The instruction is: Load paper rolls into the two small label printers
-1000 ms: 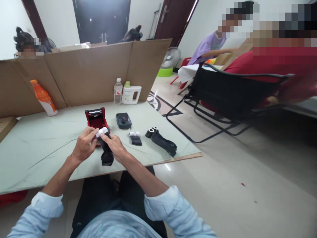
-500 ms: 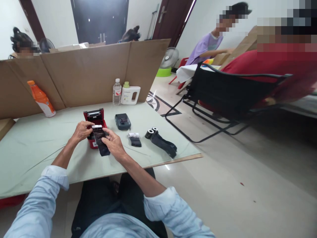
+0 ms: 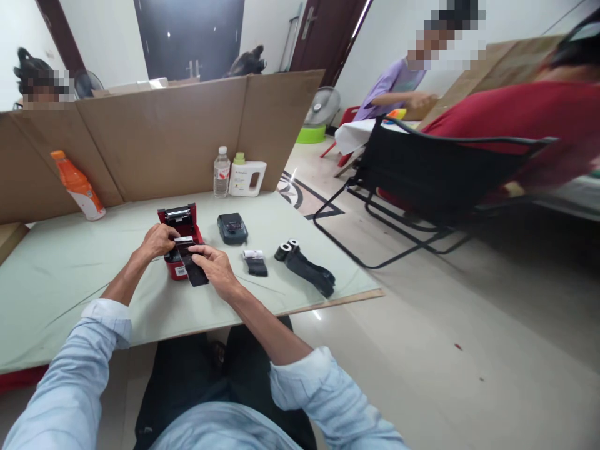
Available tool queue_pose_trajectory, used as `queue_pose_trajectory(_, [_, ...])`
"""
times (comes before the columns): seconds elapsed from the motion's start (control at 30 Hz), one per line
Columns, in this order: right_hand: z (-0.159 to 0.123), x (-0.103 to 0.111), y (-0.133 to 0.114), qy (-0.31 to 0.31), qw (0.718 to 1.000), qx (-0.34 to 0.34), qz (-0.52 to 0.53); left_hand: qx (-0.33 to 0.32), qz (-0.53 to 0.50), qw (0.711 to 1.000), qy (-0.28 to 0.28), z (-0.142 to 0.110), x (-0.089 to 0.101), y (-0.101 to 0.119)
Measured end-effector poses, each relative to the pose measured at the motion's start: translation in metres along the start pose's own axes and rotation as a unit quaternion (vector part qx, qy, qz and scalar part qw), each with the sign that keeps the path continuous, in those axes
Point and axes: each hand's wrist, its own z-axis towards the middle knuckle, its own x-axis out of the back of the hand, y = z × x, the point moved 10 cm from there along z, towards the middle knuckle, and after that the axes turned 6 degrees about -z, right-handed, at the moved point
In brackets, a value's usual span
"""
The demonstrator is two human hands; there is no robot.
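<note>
A small red and black printer (image 3: 179, 272) stands on the table with its lid up. Over its open bay lies a roll with a white end and a loose black strip (image 3: 195, 272), which hangs down over the printer's front. My left hand (image 3: 160, 241) has its fingers curled at the roll's left end; the fingertips are partly hidden. My right hand (image 3: 214, 267) pinches the black strip from the right side, thumb below and fingers on top. To the right lie a smaller black-and-white roll (image 3: 255, 265) and a dark grey handheld device (image 3: 232, 229).
Two more rolls with a long black strip (image 3: 309, 274) lie near the table's (image 3: 107, 312) right edge. An orange bottle (image 3: 79, 186), a water bottle (image 3: 222, 175) and a white jug (image 3: 244, 180) stand along a cardboard screen (image 3: 164, 137). A black folding chair (image 3: 435, 169) and other people are beyond.
My right hand has shifted slightly up and left along the black strip, whose lower end has risen a little. My left hand stays at the roll. A person in red at right has moved.
</note>
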Motion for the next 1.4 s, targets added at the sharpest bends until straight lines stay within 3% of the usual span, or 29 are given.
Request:
queue_pose_trajectory(0.47, [0.011,0.003,0.004,-0.007,1.000,0.005,-0.027,-0.015,0.030,0.996,-0.080,0.012,-0.009,0.009])
queue_pose_trajectory(0.7, [0.014,0.002,0.002,-0.007,0.999,0.015,-0.048,0.025,0.064,0.994,-0.080,0.013,-0.009,0.004])
queue_pose_trajectory(1.0, [0.013,0.004,0.002,-0.009,0.999,0.004,-0.039,-0.010,0.015,0.998,-0.061,0.010,-0.008,0.002])
queue_pose_trajectory(1.27, [0.013,0.004,-0.001,-0.005,0.998,0.005,-0.058,-0.023,0.110,0.984,-0.142,0.018,-0.016,0.011])
queue_pose_trajectory(1.4, [0.013,0.007,-0.003,0.002,0.999,0.006,-0.052,-0.042,0.023,0.985,-0.163,0.013,-0.016,0.012])
